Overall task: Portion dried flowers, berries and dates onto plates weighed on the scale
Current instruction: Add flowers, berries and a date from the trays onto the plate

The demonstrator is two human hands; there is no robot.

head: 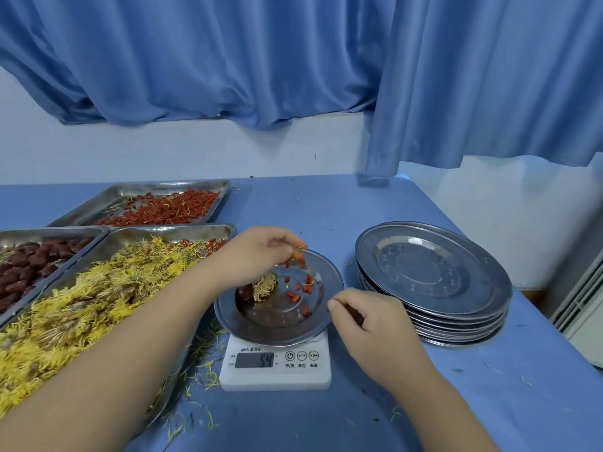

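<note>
While the left hand [261,251], fingers curled, pinches berries [298,256] above the plate [331,278] on the scale [275,370], the right hand [368,321] lies curled beside the right rim, grasp indiscernible.

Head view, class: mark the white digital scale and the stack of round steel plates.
white digital scale [274,375]: head view, its front panel.
stack of round steel plates [425,265]: head view, top plate's centre.
</note>
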